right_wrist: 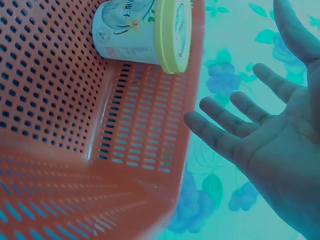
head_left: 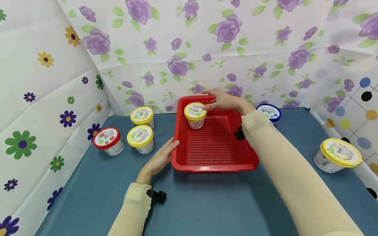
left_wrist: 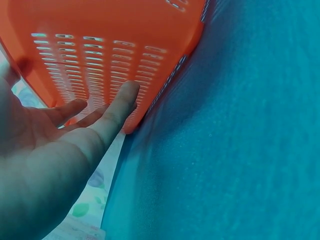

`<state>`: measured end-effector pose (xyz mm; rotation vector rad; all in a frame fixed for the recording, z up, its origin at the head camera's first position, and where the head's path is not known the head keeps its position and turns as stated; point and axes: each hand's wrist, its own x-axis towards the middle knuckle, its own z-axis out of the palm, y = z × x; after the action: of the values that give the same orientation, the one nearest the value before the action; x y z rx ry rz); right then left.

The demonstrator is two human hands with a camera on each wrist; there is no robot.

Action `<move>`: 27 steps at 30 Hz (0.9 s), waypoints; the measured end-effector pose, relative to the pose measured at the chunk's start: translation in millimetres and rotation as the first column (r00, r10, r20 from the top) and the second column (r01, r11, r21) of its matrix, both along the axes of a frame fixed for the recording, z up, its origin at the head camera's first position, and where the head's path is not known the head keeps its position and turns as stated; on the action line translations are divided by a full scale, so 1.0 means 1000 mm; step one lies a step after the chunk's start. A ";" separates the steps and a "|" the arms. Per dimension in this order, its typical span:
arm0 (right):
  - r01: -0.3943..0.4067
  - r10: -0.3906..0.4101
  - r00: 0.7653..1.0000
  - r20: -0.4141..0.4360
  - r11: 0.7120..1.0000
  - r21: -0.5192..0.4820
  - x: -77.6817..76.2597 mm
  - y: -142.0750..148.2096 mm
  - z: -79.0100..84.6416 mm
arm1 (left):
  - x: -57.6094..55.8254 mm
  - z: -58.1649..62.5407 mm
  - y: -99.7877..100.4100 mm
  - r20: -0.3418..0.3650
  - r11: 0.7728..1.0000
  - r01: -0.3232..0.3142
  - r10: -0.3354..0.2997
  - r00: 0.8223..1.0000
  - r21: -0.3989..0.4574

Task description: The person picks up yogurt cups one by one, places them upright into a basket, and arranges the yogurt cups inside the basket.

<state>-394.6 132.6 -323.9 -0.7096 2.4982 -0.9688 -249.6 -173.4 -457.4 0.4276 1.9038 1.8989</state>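
A red perforated plastic basket (head_left: 212, 141) sits at the centre of the blue table, with a yellow-lidded tub (head_left: 196, 119) upright in its back left corner. My left hand (head_left: 160, 155) grips the basket's left side, the thumb over the rim and the fingers along the outer wall. In the left wrist view those fingers (left_wrist: 115, 112) extend against the slotted side. Above the basket's back part is my right hand (head_left: 221, 100), holding nothing. Its fingers are spread beside the yellow-lidded tub (right_wrist: 135, 32) in the right wrist view, with a gap between them and the tub.
Left of the basket stand two more yellow-lidded tubs (head_left: 141, 139) and a red-lidded tub (head_left: 108, 141). Behind my right forearm is a blue-lidded tub (head_left: 269, 112), partly hidden. Another yellow-lidded tub (head_left: 336, 155) stands far right. A flower-patterned sheet (head_left: 165, 65) hangs behind the table.
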 end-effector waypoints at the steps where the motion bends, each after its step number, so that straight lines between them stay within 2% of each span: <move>1: -0.006 0.006 1.000 -0.004 1.000 -0.001 0.001 0.002 0.002 | 0.000 0.000 0.000 -0.001 1.000 0.001 -0.001 1.000 0.000; 11: -0.070 0.068 0.996 -0.051 0.997 -0.037 0.021 0.015 0.019 | -0.002 0.000 0.001 0.003 1.000 0.007 -0.007 1.000 0.000; 27: -0.075 0.072 0.997 -0.035 0.994 -0.082 0.031 0.025 0.015 | 0.000 -0.001 0.000 0.006 1.000 -0.009 0.009 1.000 -0.014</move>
<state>-363.7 157.3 -308.7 -0.8430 2.4518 -1.0478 -249.9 -173.7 -458.6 0.4096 1.9169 1.8896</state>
